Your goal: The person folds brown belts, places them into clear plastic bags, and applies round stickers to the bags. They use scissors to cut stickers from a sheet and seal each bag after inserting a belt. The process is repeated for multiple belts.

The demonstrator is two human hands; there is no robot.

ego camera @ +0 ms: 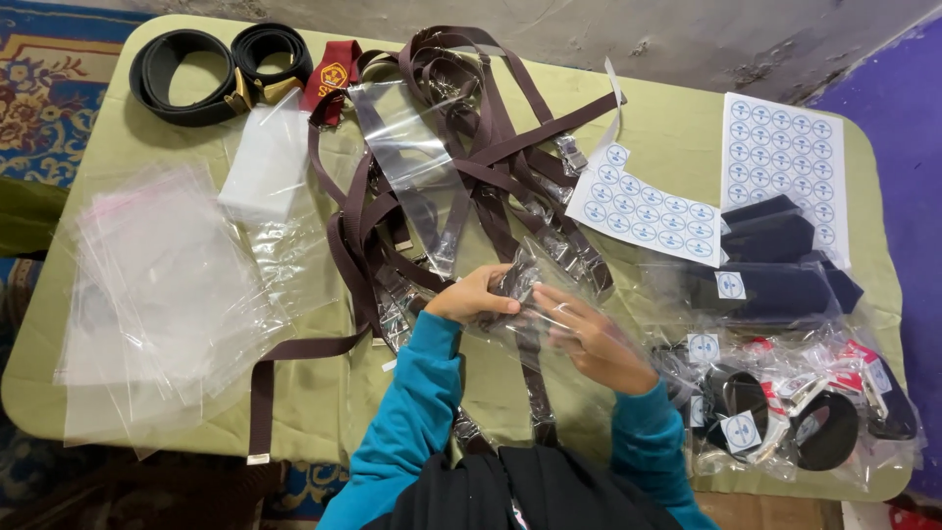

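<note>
Sitting at centre frame, a folded brown strap [512, 285] is half inside a clear plastic bag [549, 294]. The left hand [473, 296] pinches strap and bag edge between closed fingers; the right hand [594, 339] clasps the bag from the lower right. Loose brown straps [471, 147] spread above, empty bags [157, 294] at left, sticker sheets [785, 157] at upper right.

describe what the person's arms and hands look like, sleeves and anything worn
Both arms wear long teal-blue sleeves, slightly creased, ending at the wrists. The left hand and right hand are bare: no gloves, and no rings or watch that can be seen.
</note>
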